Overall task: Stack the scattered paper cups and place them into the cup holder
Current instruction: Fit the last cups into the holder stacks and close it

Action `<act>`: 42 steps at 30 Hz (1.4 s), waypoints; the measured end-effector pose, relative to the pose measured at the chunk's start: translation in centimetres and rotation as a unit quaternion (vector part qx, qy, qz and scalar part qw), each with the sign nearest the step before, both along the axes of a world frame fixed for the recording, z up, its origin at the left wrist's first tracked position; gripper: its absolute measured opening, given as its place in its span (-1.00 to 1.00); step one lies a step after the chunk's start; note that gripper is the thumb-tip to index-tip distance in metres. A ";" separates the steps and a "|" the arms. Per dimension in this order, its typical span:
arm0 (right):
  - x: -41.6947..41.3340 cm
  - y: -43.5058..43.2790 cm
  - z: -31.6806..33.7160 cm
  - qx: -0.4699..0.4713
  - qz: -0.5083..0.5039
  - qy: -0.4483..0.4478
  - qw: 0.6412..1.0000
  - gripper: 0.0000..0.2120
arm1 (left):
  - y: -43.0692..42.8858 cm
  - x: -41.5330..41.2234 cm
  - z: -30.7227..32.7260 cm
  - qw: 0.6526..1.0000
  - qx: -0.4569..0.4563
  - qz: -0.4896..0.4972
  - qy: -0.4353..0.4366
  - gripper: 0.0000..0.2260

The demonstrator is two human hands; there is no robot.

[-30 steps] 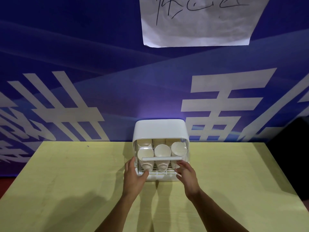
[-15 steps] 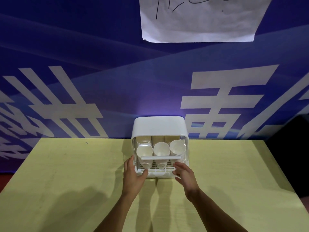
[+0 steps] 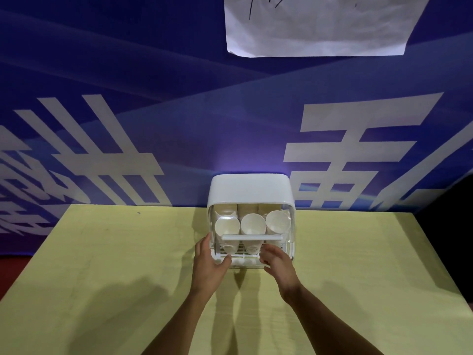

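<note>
Holder [image 3: 250, 188]: white box with a clear front and a bar handle [image 3: 252, 237], at the far edge of the table [image 3: 102, 265], against the banner [image 3: 153, 98].
Cups [image 3: 253, 224]: all inside the holder, in three stacks side by side, mouths facing forward.
Left hand [image 3: 208, 265]: grips the holder's lower left corner, thumb over the front rim, fingers along the side.
Right hand [image 3: 277, 262]: fingers curled onto the holder's lower right front.
Paper sheet [image 3: 320, 26]: stuck high on the banner.

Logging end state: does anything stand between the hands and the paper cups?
Yes: on the cup holder, the clear front door with its handle bar covers the paper cups; left hand and right hand meet its lower edge.
</note>
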State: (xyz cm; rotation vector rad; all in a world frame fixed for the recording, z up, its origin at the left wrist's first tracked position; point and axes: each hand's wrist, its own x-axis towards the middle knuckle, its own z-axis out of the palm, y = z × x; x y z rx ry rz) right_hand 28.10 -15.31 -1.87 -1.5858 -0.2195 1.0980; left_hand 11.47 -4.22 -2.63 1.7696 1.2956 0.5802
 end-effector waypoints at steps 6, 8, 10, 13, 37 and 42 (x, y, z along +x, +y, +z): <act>0.8 -1.1 0.6 -0.033 -0.080 -0.088 0.992 -0.43 | -0.1 0.0 -0.3 1.000 0.002 -0.001 0.005 -0.29; 1.1 -1.2 1.1 -0.039 -0.087 -0.104 0.990 -0.33 | -0.2 0.1 -0.5 1.000 0.003 0.001 0.003 -0.28; 1.2 -1.3 1.5 -0.043 -0.099 -0.122 0.987 -0.22 | -0.3 0.1 -0.6 1.000 0.003 0.005 0.002 -0.29; 1.4 -1.2 1.9 -0.035 -0.110 -0.147 0.982 -0.11 | -0.1 0.4 -0.2 1.000 -0.001 0.018 -0.006 -0.33; 1.2 0.1 0.6 -0.029 -0.100 -0.167 0.980 -0.40 | 0.8 1.7 0.3 0.996 -0.039 0.078 -0.030 -0.44; 0.9 0.8 0.5 -0.017 -0.114 -0.097 0.989 -0.32 | 0.9 1.8 0.5 0.996 -0.040 0.080 -0.026 -0.43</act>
